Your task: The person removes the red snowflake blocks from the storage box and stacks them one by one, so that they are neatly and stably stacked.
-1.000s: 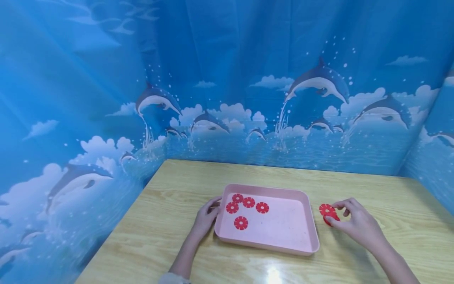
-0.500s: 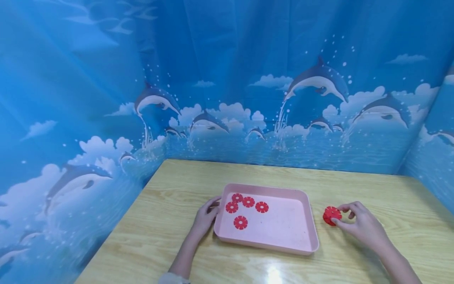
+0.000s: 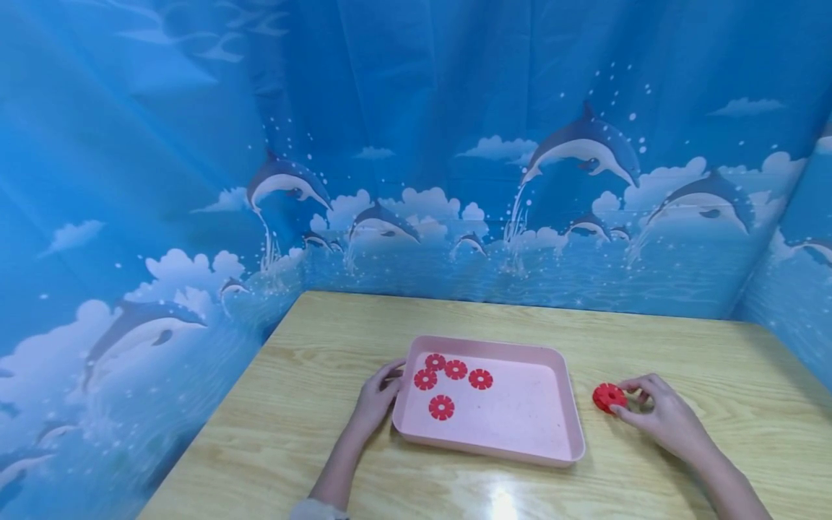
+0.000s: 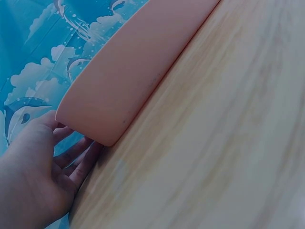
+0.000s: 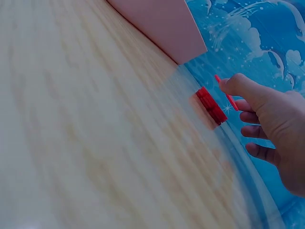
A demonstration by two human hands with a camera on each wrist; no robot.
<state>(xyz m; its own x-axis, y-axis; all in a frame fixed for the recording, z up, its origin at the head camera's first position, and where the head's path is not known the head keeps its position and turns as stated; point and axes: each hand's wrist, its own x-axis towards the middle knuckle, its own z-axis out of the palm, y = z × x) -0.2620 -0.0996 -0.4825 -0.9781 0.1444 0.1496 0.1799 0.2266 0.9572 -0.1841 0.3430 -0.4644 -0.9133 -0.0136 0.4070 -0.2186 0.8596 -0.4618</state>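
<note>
Against the left end of a pink tray (image 3: 487,452) rests my left hand (image 3: 373,404); in the left wrist view its loosely bent fingers touch the outer wall of the tray (image 4: 119,76). To the tray's right, my right hand (image 3: 669,419) pinches a red notched disc (image 3: 611,393) between thumb and fingers. The right wrist view shows this thin disc (image 5: 226,93) tilted, just above a short red stack (image 5: 211,106) on the table, with a small gap between them. The other fingers of the right hand (image 5: 271,124) are loosely bent.
Several red discs lie flat in the left part of the tray, one of them (image 3: 441,407) nearer the front. Wooden table (image 3: 273,433) surrounds the tray. A blue dolphin-print curtain (image 3: 416,144) hangs behind the table and at its sides.
My right hand has shifted slightly right, and its disc has come down from a more raised position to just over the stack. The left hand and tray have stayed in place.
</note>
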